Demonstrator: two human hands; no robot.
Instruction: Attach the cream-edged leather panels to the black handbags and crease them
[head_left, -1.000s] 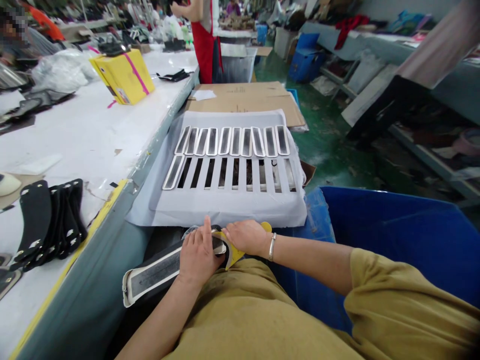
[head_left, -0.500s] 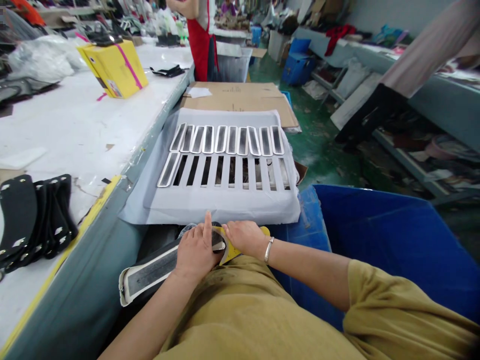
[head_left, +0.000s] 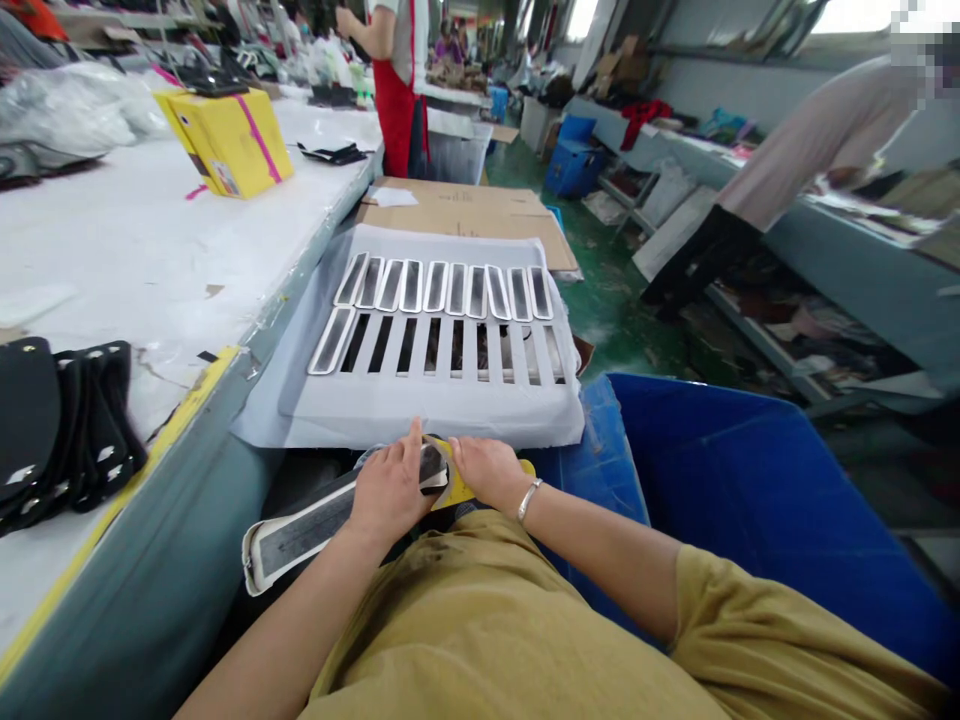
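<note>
My left hand (head_left: 390, 488) lies over the far end of a long dark strip with a pale border (head_left: 300, 540), its fingers curled round it and one finger pointing forward. Close beside it, my right hand (head_left: 486, 472) is closed on a flat yellow object (head_left: 459, 488), which touches the strip's end; its kind is mostly hidden by my fingers. Beyond both hands, a white sheet (head_left: 435, 410) with slots cut in it carries a row of grey strips with white borders (head_left: 439, 287). One more such strip (head_left: 331, 341) lies on the left in the lower row.
A blue bin (head_left: 750, 480) stands at my right. On the white table (head_left: 150, 240) to the left are black pieces with metal studs (head_left: 97, 425) and a yellow box (head_left: 225, 140). Cardboard (head_left: 465, 208) lies behind the sheet. A person in a red apron (head_left: 397, 100) stands farther off.
The view has tipped up a little and shifted right. My hands stay together at the strip's end, with the yellow object moved slightly; the person at the right is bent over the bench.
</note>
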